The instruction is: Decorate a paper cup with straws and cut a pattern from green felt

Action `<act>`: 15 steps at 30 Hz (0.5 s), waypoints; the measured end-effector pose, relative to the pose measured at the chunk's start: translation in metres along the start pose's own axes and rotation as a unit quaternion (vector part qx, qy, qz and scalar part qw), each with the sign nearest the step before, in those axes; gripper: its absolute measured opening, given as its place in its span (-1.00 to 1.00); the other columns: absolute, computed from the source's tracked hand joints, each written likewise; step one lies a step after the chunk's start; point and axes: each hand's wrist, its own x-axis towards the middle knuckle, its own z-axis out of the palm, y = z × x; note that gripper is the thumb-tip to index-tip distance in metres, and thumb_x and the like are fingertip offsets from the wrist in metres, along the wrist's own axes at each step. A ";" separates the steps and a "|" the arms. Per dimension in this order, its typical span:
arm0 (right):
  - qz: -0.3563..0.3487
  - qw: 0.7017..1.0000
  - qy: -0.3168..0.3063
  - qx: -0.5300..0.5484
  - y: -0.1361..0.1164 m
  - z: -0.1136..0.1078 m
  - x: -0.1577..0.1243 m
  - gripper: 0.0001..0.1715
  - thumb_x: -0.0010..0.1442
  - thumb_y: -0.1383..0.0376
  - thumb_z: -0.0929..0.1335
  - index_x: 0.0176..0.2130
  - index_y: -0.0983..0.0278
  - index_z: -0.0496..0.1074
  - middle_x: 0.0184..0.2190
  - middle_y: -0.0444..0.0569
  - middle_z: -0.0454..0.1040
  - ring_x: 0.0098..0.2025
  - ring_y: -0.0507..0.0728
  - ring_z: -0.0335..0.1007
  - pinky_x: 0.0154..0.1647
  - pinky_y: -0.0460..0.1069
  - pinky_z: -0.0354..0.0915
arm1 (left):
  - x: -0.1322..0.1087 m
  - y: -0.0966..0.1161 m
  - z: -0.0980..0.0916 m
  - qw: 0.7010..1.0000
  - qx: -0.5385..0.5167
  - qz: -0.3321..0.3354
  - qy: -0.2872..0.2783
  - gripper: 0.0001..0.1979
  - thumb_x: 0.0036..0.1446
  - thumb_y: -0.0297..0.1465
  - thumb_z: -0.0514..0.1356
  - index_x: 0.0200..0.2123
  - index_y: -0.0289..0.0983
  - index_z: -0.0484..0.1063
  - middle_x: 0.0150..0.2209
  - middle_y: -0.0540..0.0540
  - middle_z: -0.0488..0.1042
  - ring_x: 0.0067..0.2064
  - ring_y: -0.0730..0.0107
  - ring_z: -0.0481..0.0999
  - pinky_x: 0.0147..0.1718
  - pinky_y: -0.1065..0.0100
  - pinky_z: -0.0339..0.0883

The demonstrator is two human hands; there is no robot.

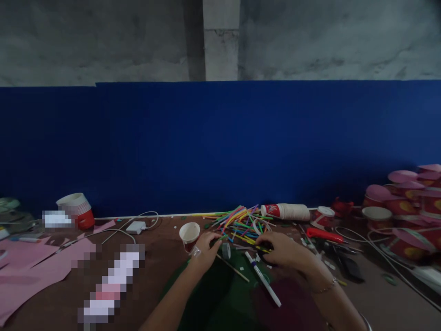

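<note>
My left hand (206, 250) is at the left edge of a heap of coloured straws (237, 223), fingers drawn together; a small green bit shows at the fingertips, too small to name. A paper cup (189, 233) stands open end up just left of that hand. Right of its fingers lies a small tape roll (226, 251). My right hand (280, 248) curls over the right side of the heap, with something yellow and dark at its fingers that I cannot make out. Between the hands lie a white marker pen (265, 282) and a thin stick (234, 268).
Behind the straws lies a stack of paper cups (285, 212). At right are a red-handled tool (324, 235), cables and piled red cups with pink tops (408, 207). Pink paper (41, 271), a white charger (136, 227) and more stacked cups (81, 211) occupy the left. A blue partition (220, 147) borders the back.
</note>
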 end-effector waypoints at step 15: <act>-0.074 0.996 0.036 0.047 -0.014 0.017 0.010 -0.57 -0.15 0.45 0.28 -0.23 0.20 0.48 -0.26 -0.06 0.48 -0.22 0.12 0.34 -0.17 -0.03 0.21 | -0.001 0.028 -0.014 0.989 0.043 0.129 -0.052 -0.89 0.10 -0.43 0.13 -0.31 -0.20 0.46 -0.32 -0.06 0.50 -0.21 0.27 0.38 -0.18 0.26 0.19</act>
